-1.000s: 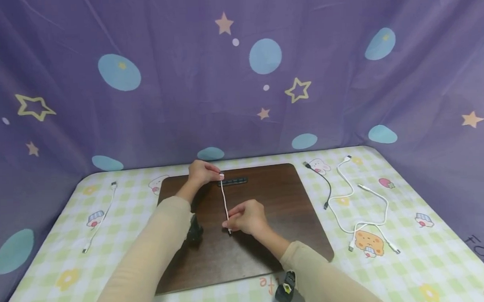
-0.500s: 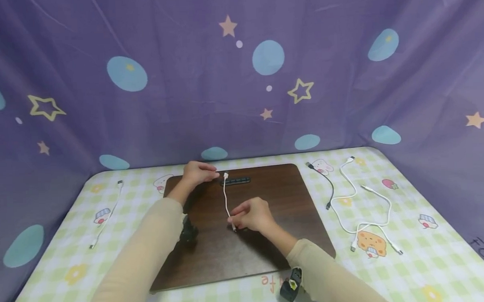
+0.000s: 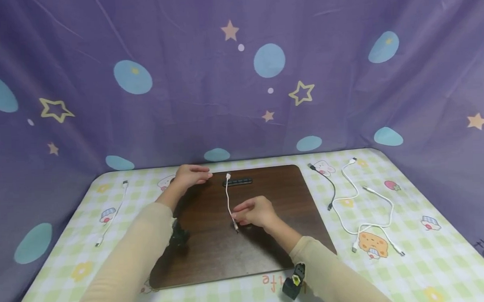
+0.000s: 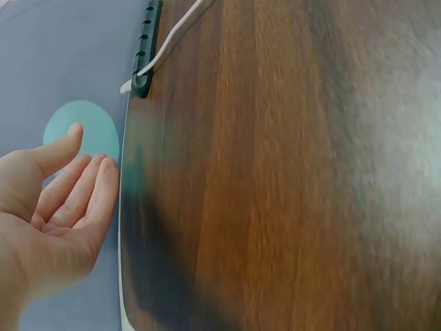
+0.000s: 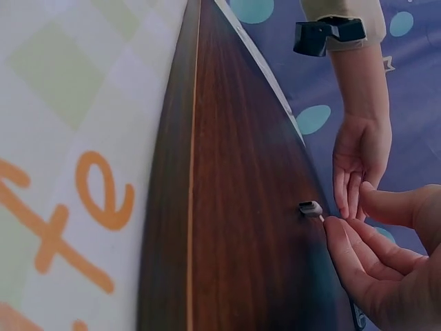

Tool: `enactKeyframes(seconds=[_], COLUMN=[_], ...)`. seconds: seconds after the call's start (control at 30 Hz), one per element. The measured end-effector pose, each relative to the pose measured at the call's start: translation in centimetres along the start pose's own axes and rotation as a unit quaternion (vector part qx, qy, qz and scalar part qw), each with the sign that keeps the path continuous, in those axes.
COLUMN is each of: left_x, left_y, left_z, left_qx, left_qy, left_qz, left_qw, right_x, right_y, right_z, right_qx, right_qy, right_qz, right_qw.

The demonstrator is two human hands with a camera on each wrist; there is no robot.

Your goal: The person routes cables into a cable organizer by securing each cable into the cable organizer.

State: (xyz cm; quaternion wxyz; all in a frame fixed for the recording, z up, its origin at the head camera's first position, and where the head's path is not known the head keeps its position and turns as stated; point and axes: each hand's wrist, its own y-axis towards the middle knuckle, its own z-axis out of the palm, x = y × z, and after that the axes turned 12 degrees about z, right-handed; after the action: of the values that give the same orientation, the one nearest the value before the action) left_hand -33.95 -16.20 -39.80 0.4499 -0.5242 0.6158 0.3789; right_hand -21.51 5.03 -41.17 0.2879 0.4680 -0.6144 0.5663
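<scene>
A short white USB cable [image 3: 228, 196] lies lengthwise on the brown wooden board [image 3: 213, 254]. Its far end crosses the end slot of a dark cable clip strip [image 4: 145, 52] at the board's far edge. My left hand [image 3: 192, 176] hovers left of the strip, fingers relaxed and holding nothing. Beside the cable's near end is my right hand [image 3: 256, 211], its thumb and fingers parted. In the right wrist view the near cable plug [image 5: 310, 208] sits by the fingertips; whether they touch the cable I cannot tell.
Another white cable [image 3: 114, 216] lies on the checkered cloth [image 3: 82, 290] at left. To the right of the board are a short black cable [image 3: 327, 179] and tangled white cables [image 3: 388, 203]. A purple curtain [image 3: 177, 126] hangs behind the table.
My left hand has let go of the cable's far end and moved left. My right fingers, earlier pinching the near end, have loosened. The cable stays on the board.
</scene>
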Motion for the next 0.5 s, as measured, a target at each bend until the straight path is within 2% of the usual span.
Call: enactKeyframes(seconds=[0.27, 0.5], left_x=[0.2, 0.1], left_y=[-1.0, -2.4], left_z=[-1.6, -3.4], left_qx=[0.000, 0.002], left_qy=[0.000, 0.013], left_qz=[0.002, 0.002], left_qw=[1.0000, 0.9999], right_x=[0.3, 0.7], right_y=[0.1, 0.0], right_z=[0.2, 0.7], right_qx=[0.002, 0.012], right_qy=[0.000, -0.002], right_qz=[0.003, -0.018], right_qw=[1.0000, 0.9998])
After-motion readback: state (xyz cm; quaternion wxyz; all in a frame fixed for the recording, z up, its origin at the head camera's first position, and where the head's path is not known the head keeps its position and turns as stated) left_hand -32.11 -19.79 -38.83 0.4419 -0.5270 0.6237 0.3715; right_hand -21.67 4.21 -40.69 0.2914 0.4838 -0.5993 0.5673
